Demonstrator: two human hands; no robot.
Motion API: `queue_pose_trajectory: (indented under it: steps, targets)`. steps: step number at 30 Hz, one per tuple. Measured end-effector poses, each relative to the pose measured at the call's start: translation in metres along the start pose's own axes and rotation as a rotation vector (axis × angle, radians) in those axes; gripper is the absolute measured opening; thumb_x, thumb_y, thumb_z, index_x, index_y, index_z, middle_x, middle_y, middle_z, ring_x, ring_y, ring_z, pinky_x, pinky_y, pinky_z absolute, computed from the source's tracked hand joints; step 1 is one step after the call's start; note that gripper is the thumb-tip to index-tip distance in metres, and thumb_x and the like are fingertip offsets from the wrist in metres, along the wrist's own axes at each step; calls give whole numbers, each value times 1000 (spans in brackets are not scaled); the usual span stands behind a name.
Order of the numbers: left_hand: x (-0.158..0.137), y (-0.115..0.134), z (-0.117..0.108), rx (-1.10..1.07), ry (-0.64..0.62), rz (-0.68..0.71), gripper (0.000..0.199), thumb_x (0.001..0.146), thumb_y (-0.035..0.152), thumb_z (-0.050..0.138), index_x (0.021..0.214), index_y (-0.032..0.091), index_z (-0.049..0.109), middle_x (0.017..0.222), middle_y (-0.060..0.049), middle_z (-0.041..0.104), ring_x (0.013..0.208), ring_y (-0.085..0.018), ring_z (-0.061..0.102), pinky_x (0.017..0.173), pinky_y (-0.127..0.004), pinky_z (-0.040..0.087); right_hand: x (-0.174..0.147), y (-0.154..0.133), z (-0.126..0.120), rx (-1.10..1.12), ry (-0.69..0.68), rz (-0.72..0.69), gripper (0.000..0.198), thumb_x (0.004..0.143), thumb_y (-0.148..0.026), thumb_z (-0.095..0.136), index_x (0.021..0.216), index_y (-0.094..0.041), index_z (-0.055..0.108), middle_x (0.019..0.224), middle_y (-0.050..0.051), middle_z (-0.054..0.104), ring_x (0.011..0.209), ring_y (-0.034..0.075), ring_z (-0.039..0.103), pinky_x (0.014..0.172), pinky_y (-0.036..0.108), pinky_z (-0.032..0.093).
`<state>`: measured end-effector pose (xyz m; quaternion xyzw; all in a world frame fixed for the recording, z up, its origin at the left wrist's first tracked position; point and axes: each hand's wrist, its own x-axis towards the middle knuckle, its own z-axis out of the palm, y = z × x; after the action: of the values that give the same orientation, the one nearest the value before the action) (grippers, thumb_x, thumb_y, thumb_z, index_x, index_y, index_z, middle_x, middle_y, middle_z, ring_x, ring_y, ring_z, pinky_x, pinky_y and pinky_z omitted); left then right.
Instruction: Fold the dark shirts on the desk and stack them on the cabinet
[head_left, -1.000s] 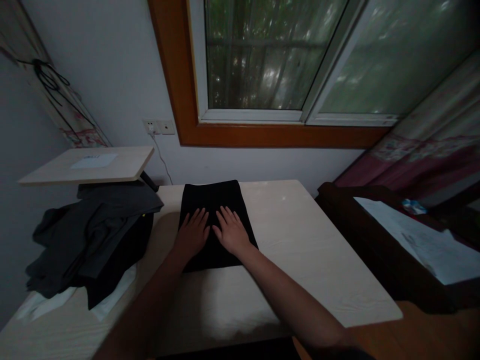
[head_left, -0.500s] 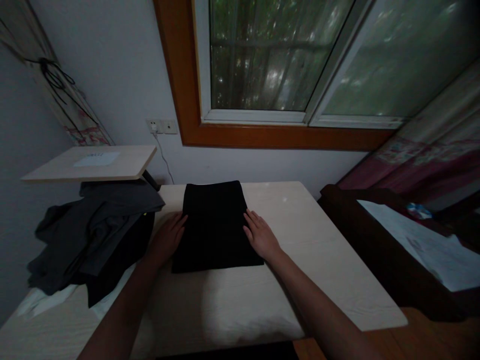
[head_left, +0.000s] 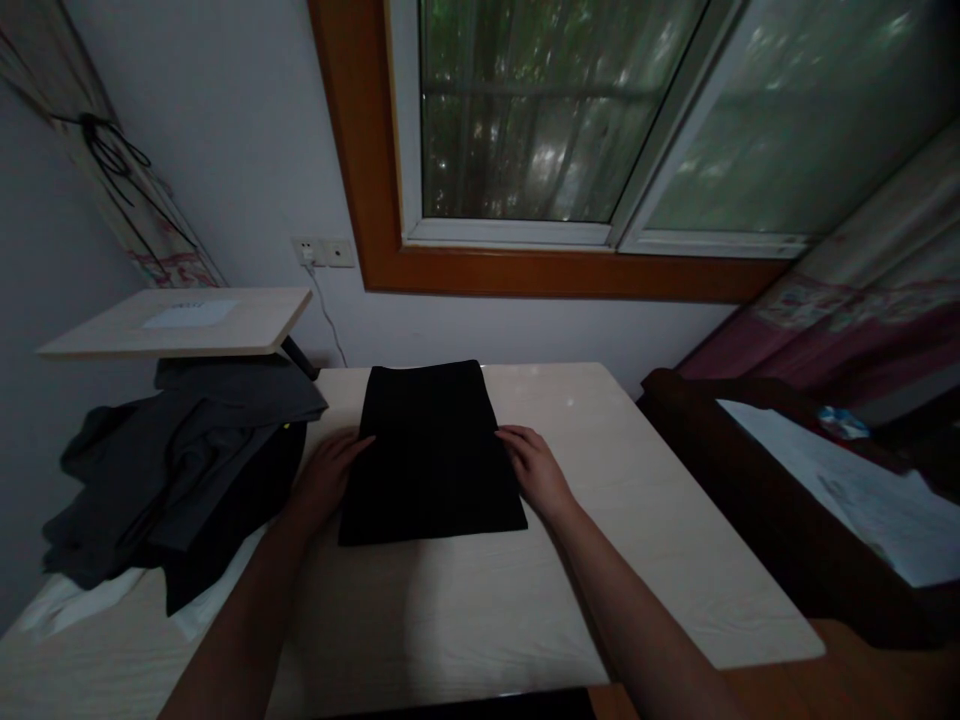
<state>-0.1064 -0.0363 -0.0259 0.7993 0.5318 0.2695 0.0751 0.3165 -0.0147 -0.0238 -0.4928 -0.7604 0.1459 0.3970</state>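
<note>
A black garment [head_left: 431,455], folded into a flat, neat rectangle, lies on the pale wood-grain table [head_left: 622,480] in front of me. My left hand [head_left: 330,475] is closed at its left edge, the thumb on top and the other fingers low by the side. At the opposite edge my right hand [head_left: 536,470] is closed too, its fingertips pinching the border about halfway up. The cloth is too dark to show what kind of garment it is.
A loose heap of dark grey and black clothes [head_left: 180,470] sits at the left, over white cloth [head_left: 79,600]. Above it juts a small raised shelf [head_left: 262,325] with a paper label. Beyond the table's right edge stands a dark brown piece of furniture [head_left: 750,500] bearing white sheets.
Both hands have gone from lying flat along the garment's sides to gripping its edges. The right hand has shifted slightly outward. The garment has barely moved.
</note>
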Motion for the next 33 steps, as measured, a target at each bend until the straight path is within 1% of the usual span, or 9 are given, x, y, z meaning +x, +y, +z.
queue_pose_trajectory:
  steps: [7,15,20,27,33]
  targets:
    - [0,4,-4,-54,-24,-20,57,88,6,47,136,32,63,139,-5,62,135,-23,49,116,-53,42,1,1,0,-16,-20,13,46,88,-6,48,118,-29,74,119,7,68,114,25,59,103,47,48]
    - [1,2,-5,-85,-44,-15,54,88,9,49,135,31,65,136,-5,64,131,-23,52,116,-54,41,2,0,0,-46,-24,18,50,82,0,48,115,-28,74,115,6,69,112,24,58,102,45,47]
    - [1,1,-5,-101,-20,-5,52,89,9,46,132,31,67,132,-6,66,127,-23,54,114,-55,43,3,-5,0,-100,-41,16,53,80,1,49,117,-28,73,113,5,69,111,24,57,100,42,47]
    - [2,-1,-5,-111,2,7,48,92,10,46,128,31,69,126,-6,68,124,-23,57,112,-55,44,3,-3,1,-109,-46,24,51,81,0,48,116,-28,73,113,5,68,109,25,56,99,44,47]
    - [2,-7,-1,-102,11,14,52,90,7,44,127,33,70,127,-5,68,124,-22,57,111,-54,46,3,-4,0,-93,-40,22,51,82,-1,47,116,-29,73,113,6,68,110,26,56,99,47,48]
